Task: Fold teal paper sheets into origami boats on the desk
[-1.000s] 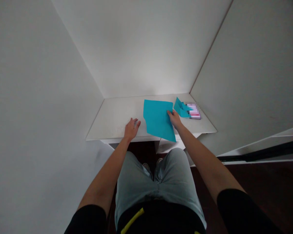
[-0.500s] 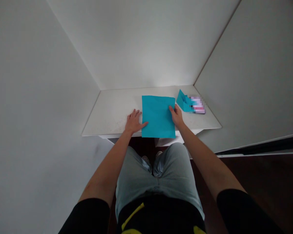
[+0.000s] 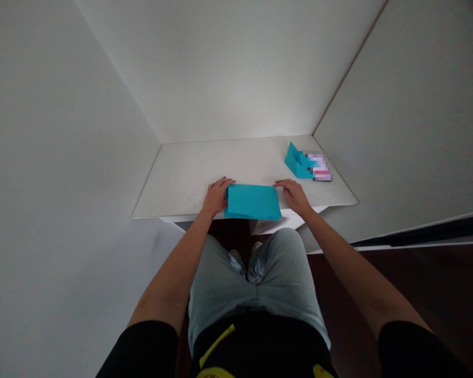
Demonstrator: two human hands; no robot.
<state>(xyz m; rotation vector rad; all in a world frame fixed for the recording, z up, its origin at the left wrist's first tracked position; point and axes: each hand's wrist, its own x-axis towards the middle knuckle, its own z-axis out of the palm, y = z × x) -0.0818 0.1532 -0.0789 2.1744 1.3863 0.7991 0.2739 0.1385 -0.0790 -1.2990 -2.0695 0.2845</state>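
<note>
Walls: a plain white back wall rises beyond both hands; a pale left wall stands well to the left of the left hand, a greyish right wall well to the right of the right hand.
Floor: dark reddish-brown floor, below and to the right of the right hand.
Desk: white desk under both hands, fitted between the side walls; faint specks mark its top just left of the left hand.
Drawer front: white drawer front below the desktop, nearer the body than the right hand.
Blue sheet: the doubled-over blue sheet lies between the hands at the desk's front edge, layers showing along its near side.
Left hand: fingers curved at the sheet's far left corner; cannot tell whether it pinches.
Right hand: fingers stretched out, tips at the far right corner; any pinch cannot be told.
Small pieces: a folded blue piece beyond the right hand, touching a pixelated item farther right.
</note>
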